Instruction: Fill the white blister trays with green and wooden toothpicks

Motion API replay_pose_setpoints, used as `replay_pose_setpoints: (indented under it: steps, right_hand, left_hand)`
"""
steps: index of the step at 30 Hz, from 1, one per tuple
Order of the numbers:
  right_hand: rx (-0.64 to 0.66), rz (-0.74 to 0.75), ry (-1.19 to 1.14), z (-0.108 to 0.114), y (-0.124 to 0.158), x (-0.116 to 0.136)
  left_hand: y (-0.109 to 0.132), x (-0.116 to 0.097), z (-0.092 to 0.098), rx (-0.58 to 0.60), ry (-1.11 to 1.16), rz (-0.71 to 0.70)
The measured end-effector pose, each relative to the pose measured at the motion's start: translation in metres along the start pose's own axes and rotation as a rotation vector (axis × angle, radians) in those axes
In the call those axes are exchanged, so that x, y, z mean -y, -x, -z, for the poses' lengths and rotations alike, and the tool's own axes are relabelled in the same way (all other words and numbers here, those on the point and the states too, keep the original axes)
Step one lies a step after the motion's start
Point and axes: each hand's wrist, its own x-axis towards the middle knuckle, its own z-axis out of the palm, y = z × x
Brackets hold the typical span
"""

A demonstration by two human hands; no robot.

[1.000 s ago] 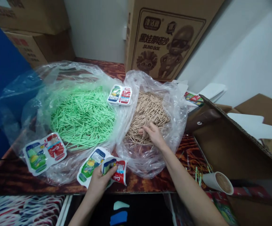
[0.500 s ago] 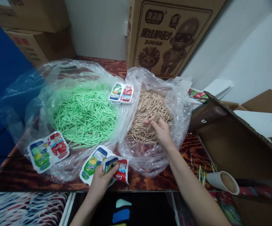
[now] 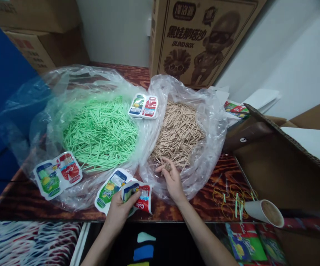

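Note:
My left hand pinches a bent, printed packet with red cola and green artwork, near the table's front edge. Partly beneath it lies a similar flat Sprite-printed packet. My right hand is closed on a small bunch of brown sticks, over the front of a clear plastic bag. Inside that bag is a heap of thin brown sticks. To the left, another clear bag holds a heap of light green sticks.
One packet lies front left; a small stack of packets rests between the heaps. At right are a paper cup, rubber bands and an open cardboard box. A large carton stands behind.
My right hand has drawn back from the brown heap, toward the front and left, with the brown sticks. My left hand keeps the packet in nearly the same place.

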Motion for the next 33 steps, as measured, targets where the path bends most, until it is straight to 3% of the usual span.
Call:
replay_pose_setpoints:
  steps: [7,18,33]
  right_hand:
    - [0.057,0.007,0.025,0.005,0.003,0.005]
    - [0.099,0.056,0.113,0.001,0.005,-0.007]
    - [0.11,0.116,0.13,0.001,0.006,-0.005]
  left_hand:
    - [-0.001,0.006,0.007,0.026,0.015,0.042]
    - [0.007,-0.008,-0.001,-0.052,0.039,0.017]
    - [0.0,-0.009,0.011,-0.067,0.03,-0.003]
